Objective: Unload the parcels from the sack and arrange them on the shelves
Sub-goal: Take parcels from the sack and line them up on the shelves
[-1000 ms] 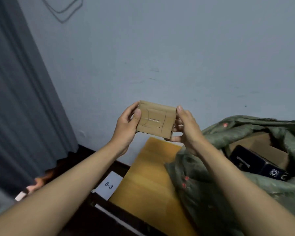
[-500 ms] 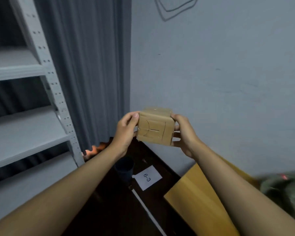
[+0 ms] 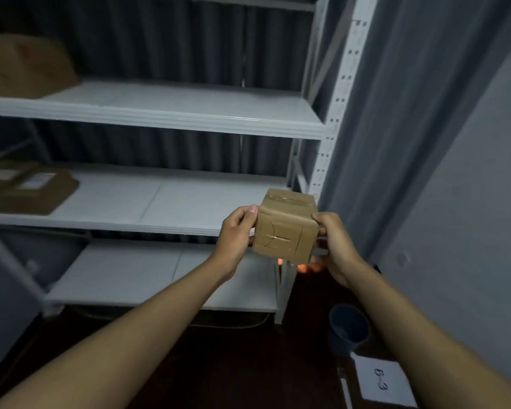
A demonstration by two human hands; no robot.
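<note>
A small brown cardboard parcel sealed with tape (image 3: 283, 228) is held up in the air between both hands, in front of the right end of a white metal shelving unit (image 3: 171, 119). The left hand (image 3: 236, 233) is curled round the parcel's left side, with the thumb pressed on its upper left corner. The right hand (image 3: 335, 246) is wrapped round the right side, with the fingers hidden behind the parcel. On the upper shelf, at far left, a large brown paper parcel (image 3: 24, 69) is seen; on the middle shelf, at far left, a flat brown cardboard parcel with a white label (image 3: 27, 187) is laid. A dark blue bucket (image 3: 348, 327) and a white paper sheet marked "6-3" (image 3: 381, 382) are seen on the dark floor at lower right.
</note>
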